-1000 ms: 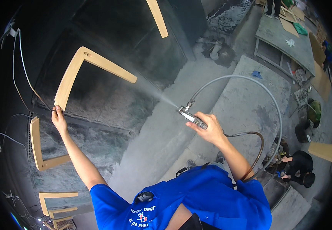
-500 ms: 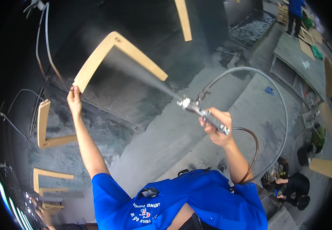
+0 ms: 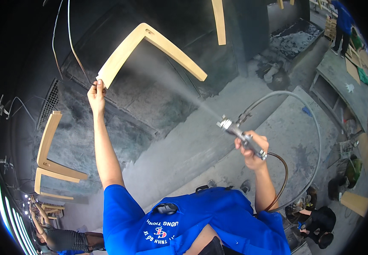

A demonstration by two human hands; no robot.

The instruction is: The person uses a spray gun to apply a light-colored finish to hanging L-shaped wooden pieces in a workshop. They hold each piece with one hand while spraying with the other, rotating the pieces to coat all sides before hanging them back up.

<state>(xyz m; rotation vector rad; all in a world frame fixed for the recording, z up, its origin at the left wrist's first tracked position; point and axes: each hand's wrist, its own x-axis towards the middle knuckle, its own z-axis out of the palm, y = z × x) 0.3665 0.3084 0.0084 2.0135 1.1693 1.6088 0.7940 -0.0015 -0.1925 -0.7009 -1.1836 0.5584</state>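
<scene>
Visibly, left hand (image 3: 97, 98) pinched L-shaped wooden piece (image 3: 123, 56) by its lower end; right hand (image 3: 253, 148) gripped spray gun (image 3: 233, 128), which emitted mist (image 3: 188, 94).

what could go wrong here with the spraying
The left hand grips the angled wooden piece only at one end, so it might twist or slip. Mist from the spray gun spreads inside the angle, and with a small change of aim it could reach that bare hand. The grey hose loops wide beside the right hand and might snag.
</scene>
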